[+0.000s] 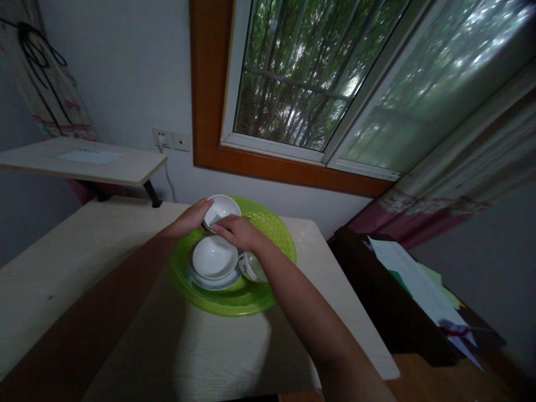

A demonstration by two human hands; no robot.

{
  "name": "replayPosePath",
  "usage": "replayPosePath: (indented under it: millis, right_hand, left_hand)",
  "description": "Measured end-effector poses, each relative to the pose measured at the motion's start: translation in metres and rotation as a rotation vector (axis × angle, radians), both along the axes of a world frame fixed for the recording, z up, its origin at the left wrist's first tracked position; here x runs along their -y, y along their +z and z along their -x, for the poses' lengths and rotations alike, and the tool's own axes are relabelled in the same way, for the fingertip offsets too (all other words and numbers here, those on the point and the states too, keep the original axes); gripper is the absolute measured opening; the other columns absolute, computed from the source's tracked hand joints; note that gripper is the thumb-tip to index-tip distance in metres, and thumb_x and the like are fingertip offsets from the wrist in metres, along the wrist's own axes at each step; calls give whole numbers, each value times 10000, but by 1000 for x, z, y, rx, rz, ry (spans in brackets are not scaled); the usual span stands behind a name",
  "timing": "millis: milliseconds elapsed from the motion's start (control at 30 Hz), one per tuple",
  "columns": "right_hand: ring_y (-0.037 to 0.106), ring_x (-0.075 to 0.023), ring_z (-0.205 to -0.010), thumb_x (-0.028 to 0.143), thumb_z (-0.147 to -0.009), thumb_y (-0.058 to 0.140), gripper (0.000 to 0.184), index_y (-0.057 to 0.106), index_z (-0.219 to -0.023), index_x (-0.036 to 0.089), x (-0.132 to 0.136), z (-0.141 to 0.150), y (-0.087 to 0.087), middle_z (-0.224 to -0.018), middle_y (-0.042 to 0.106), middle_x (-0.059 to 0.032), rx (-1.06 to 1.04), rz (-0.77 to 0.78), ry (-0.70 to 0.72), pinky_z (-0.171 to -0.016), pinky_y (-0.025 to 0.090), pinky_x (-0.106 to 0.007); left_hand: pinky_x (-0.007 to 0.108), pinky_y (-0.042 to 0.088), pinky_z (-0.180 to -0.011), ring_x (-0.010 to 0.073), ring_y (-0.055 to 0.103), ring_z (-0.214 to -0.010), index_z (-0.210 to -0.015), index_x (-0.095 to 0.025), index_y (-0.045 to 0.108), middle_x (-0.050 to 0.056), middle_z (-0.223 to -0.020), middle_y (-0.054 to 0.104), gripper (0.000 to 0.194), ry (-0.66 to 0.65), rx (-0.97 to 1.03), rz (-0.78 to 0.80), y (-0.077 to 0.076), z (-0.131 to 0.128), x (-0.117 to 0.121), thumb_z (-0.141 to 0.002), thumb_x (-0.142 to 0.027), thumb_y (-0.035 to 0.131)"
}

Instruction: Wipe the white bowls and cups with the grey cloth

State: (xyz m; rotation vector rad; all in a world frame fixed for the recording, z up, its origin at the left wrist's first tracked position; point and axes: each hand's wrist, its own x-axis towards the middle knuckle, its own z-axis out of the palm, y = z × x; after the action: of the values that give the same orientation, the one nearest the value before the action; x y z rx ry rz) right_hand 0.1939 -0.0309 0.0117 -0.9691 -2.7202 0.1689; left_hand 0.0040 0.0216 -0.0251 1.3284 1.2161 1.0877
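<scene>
Both bare arms reach forward and converge, the left forearm slanting in from the lower left, the right from the lower right. The left hand (195, 216) is raised slightly farther out, fingers curved inward; the right hand (238, 231) bends across toward it, palm down.

The basin (234, 306) is green; the bowls (214, 257) white.

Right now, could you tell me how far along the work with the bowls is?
Possibly done: the white bowl sits upright on a plate in the green basket. In hand: the left hand holds the upper bowl, with the right hand at its near rim. Possibly left: the patterned bowl, partly behind the right forearm, is in neither hand. I can't confirm what is finished.
</scene>
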Motion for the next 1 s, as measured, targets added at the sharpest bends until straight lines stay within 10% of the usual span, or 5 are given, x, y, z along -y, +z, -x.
replayPosePath:
  millis: [267, 600, 1000]
  right_hand:
    - [274, -193, -1487, 567, -1008, 338, 661, 397, -1494, 123, 1, 6, -11, -1601, 297, -128, -6, -66, -13, -1198, 256, -341]
    - [579, -286, -1183, 702, -960, 235, 759, 663, -1210, 127, 14, 11, -1, -1266, 629, -168, 120, -182, -296, -1008, 449, -413]
    - [559, -206, -1219, 520, -985, 463, 497, 563, -1323, 170, 1, 5, -7, -1294, 615, -111, -297, 33, 133, -1064, 417, -348]
  left_hand:
    - [290, 481, -540, 213, 634, -690, -1078, -138, 654, 75, -833, 716, 447, -93, -48, -31, -4, -5, -5, -877, -507, 503]
    - [290, 469, -781, 199, 593, -874, -941, -182, 648, 47, -927, 667, 402, 26, -266, -246, 5, 1, 5, -906, -536, 460]
    - [367, 431, -955, 226, 576, -962, -979, -178, 599, 56, -1000, 649, 495, 45, -246, -315, -4, 5, -6, -913, -607, 360]
